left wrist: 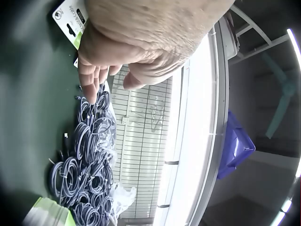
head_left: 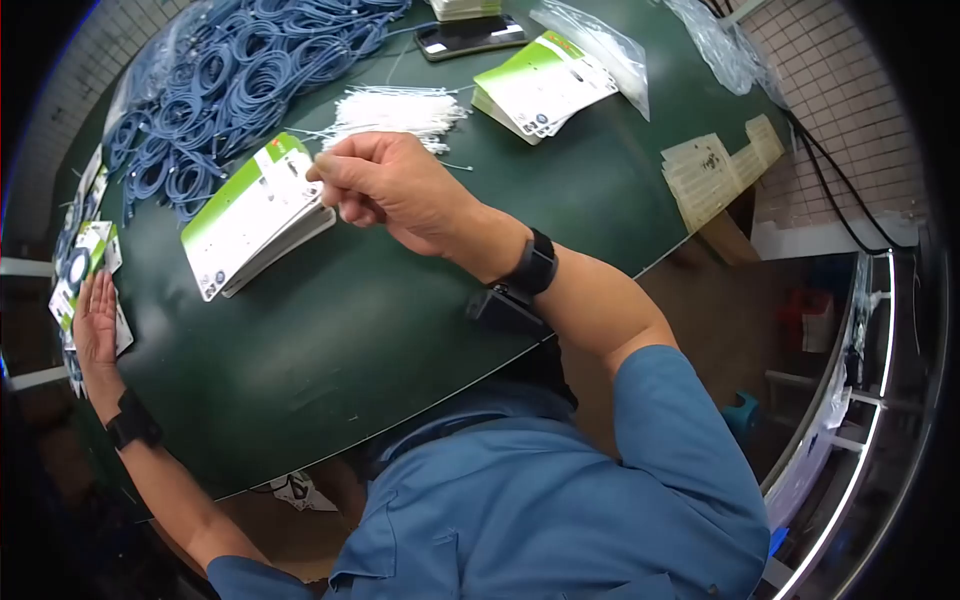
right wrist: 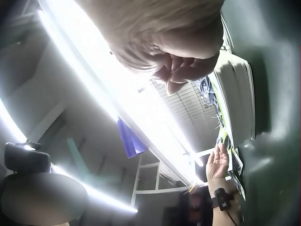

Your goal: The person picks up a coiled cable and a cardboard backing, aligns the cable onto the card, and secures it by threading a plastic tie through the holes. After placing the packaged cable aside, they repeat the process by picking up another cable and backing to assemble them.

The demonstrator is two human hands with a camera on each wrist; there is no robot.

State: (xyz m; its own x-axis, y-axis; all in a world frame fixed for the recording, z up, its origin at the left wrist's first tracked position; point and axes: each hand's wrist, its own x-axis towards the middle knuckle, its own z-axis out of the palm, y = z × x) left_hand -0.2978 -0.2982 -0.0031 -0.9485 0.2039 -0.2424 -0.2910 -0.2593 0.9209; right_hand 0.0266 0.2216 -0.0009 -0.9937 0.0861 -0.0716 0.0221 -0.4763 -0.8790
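The left hand [head_left: 97, 320] lies with straight fingers against the green-and-white cards [head_left: 95, 240] at the table's left edge; a small dark coil [head_left: 79, 265] sits on one card. In the left wrist view, the left hand [left wrist: 136, 42] has its fingers extended beside a card [left wrist: 70, 21]. The right hand [head_left: 400, 195] is over the upper right end of a card stack [head_left: 245, 225], thumb and forefinger together, other fingers curled. Nothing can be seen in its fingers. The right wrist view shows the right hand [right wrist: 183, 52] curled near the stack's edges [right wrist: 237, 89].
Many blue coiled cables [head_left: 230, 80] cover the back left. White ties [head_left: 400, 112] lie behind the right hand. A second card stack [head_left: 545, 85], a phone [head_left: 470, 38] and a plastic bag [head_left: 600, 50] are at the back. Taped paper [head_left: 715, 175] marks the right edge.
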